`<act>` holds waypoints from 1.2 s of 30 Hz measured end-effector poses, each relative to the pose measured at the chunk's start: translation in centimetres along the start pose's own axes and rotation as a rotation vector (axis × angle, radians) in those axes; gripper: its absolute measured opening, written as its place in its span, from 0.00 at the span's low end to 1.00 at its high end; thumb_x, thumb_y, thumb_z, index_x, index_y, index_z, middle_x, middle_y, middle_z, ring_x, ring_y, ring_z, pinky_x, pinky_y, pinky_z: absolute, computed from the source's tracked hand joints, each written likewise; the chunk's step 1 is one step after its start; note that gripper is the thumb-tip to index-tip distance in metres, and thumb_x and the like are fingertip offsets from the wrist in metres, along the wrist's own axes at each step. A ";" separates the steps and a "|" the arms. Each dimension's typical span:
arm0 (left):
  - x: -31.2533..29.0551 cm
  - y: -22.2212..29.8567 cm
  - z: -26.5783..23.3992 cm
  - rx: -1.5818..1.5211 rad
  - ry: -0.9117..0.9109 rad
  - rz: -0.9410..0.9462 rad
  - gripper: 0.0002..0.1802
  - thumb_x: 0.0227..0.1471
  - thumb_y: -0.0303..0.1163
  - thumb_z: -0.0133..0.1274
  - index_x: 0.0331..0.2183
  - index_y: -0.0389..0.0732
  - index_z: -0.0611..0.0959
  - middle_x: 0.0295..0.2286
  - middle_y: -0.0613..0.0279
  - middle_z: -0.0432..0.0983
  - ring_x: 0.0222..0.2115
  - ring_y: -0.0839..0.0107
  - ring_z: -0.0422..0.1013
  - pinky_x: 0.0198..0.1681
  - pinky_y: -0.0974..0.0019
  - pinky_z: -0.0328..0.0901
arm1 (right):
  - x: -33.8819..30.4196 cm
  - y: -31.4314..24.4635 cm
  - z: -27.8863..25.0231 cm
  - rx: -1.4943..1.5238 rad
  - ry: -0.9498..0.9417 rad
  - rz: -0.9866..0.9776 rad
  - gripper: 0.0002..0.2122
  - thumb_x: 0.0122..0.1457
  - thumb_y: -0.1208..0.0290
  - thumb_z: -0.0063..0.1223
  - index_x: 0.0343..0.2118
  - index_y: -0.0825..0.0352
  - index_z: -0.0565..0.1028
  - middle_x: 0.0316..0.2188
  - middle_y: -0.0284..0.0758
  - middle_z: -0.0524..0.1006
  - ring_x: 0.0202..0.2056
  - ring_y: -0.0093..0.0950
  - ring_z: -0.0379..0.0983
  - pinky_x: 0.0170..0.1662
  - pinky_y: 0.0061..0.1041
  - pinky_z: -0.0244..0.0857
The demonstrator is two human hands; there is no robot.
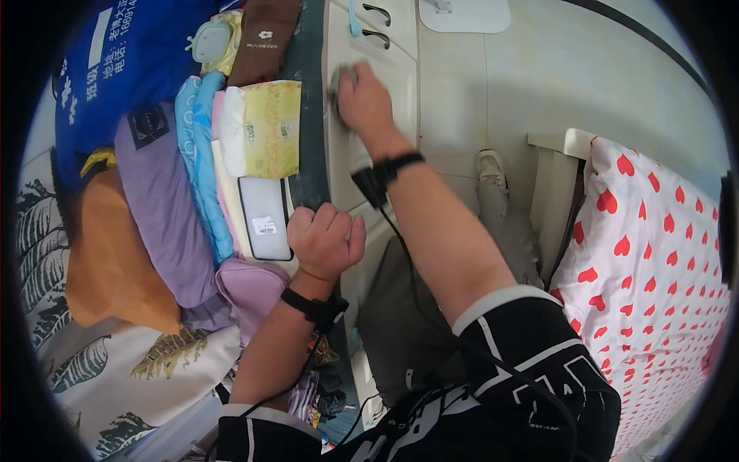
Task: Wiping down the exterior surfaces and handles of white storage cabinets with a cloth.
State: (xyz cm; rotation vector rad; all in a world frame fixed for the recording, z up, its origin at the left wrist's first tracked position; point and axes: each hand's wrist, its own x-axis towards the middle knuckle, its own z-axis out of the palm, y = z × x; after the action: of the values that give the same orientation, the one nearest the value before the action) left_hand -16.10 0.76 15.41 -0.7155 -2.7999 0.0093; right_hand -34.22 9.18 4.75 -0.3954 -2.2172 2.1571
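My right hand (pixel 365 102) is closed on a dark grey, blurred thing that looks like a cloth (pixel 338 85). It presses this against the white cabinet front (pixel 369 69), below two drawers with dark handles. My left hand (pixel 325 240) is curled into a fist at the edge of the dark cabinet top (pixel 312 123); whatever its fingers hold, if anything, is hidden. Beside it lies a flat white box with a dark rim (pixel 264 219). A yellow and white tissue pack (pixel 271 127) is just beyond, and a pink pouch (pixel 250 292) lies nearer.
Folded blue cloth (pixel 202 154), a purple bundle (pixel 165 200), an orange-brown bag (pixel 112 254) and a large blue bag (pixel 115 77) are heaped at left. A heart-patterned cloth (pixel 643 254) covers furniture at right. Pale floor tiles (pixel 454 92) lie between.
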 end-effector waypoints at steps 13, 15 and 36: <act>0.1 0.3 0.6 0.026 -0.051 -0.033 0.11 0.46 0.35 0.60 0.18 0.46 0.77 0.21 0.64 0.69 0.22 0.57 0.60 0.26 0.58 0.57 | -17.0 4.4 -2.2 0.067 -0.181 0.182 0.11 0.64 0.65 0.49 0.44 0.64 0.71 0.37 0.52 0.78 0.41 0.55 0.75 0.44 0.50 0.69; 0.1 0.4 0.8 0.037 -0.066 -0.017 0.11 0.46 0.34 0.60 0.18 0.45 0.76 0.21 0.64 0.69 0.21 0.58 0.60 0.26 0.59 0.56 | -16.1 5.2 -2.0 0.064 -0.141 0.128 0.10 0.64 0.66 0.49 0.44 0.64 0.71 0.37 0.52 0.78 0.41 0.55 0.74 0.43 0.50 0.69; -0.2 0.2 1.1 0.011 -0.066 -0.013 0.12 0.41 0.36 0.62 0.17 0.48 0.75 0.20 0.66 0.66 0.20 0.61 0.58 0.24 0.61 0.54 | -11.5 7.4 -0.2 0.006 0.056 0.051 0.09 0.63 0.69 0.52 0.43 0.65 0.72 0.40 0.48 0.77 0.43 0.54 0.74 0.46 0.48 0.69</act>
State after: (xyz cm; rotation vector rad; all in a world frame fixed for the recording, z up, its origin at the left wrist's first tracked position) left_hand -16.11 0.87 14.30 -0.7070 -2.8647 0.0465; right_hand -21.89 7.21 -0.68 -0.5108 -2.1948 2.1477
